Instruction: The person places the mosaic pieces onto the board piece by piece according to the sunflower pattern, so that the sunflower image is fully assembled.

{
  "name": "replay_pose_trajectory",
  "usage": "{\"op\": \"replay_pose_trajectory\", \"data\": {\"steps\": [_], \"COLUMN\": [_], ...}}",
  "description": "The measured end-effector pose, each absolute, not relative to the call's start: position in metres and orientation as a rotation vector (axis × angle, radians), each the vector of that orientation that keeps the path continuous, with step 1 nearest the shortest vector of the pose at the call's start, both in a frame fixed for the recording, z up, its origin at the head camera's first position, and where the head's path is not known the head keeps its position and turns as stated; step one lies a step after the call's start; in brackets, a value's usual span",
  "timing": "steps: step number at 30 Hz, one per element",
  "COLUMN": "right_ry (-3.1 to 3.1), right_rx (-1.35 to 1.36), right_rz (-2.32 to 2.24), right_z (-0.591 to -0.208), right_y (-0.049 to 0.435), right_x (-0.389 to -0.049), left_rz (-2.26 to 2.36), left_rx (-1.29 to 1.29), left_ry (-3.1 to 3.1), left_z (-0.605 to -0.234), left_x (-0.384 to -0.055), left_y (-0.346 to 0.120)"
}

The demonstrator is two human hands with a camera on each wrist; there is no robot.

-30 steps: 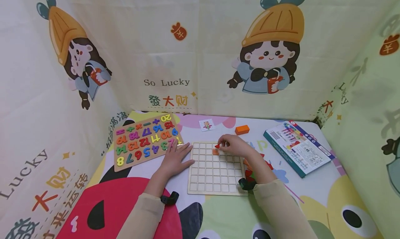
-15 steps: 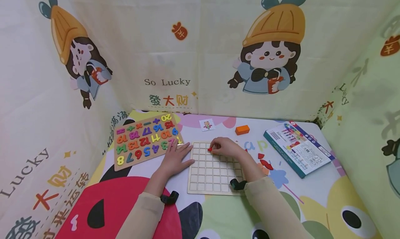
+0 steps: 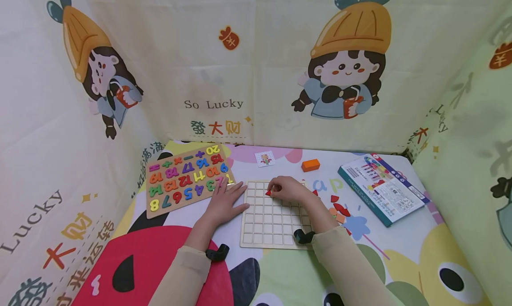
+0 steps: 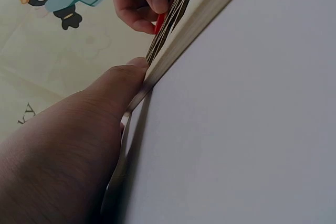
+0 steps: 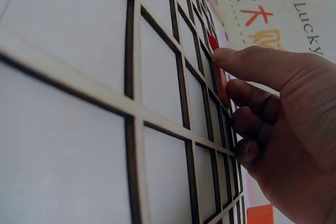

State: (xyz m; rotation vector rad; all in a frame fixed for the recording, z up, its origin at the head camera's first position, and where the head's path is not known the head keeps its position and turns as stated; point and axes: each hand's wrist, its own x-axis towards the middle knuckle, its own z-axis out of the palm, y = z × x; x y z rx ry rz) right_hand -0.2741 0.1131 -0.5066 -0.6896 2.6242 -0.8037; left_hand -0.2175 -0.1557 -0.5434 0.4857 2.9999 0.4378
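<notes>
The small red piece (image 3: pixel 268 193) is at the far part of the grid board (image 3: pixel 257 228), left of its middle; whether it is seated in a cell, I cannot tell. The right hand (image 3: pixel 288 189) pinches it between thumb and fingertips, a grasp that probably lets so small a piece be aligned with the dividers.

The left hand (image 3: pixel 226 203) lies with fingers spread, gripping nothing: its thumb touches the board's left edge, presumably steadying it, while other fingers rest by the number board (image 3: pixel 161 211).

Loose pieces (image 3: pixel 341 210) lie scattered to the right, seemingly kept within the right hand's reach. Farther off on the bench (image 3: pixel 388 235) are a picture card (image 3: pixel 265 159), an orange block (image 3: pixel 310 165) and, far right, a flat box (image 3: pixel 382 190), likely set aside for working room.
</notes>
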Motion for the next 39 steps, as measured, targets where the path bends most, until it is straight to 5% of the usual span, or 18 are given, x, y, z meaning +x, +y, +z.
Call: {"op": "replay_pose_trajectory", "data": {"steps": [39], "right_ry": [2.67], "right_rx": [-0.696], "right_rz": [-0.829], "right_z": [-0.5011], "right_y": [0.1198], "right_x": [-0.2678], "left_rz": [0.454], "left_rx": [0.488], "left_ry": [3.005], "left_z": [-0.5469], "left_x": [-0.2186], "left_y": [-0.1558]}}
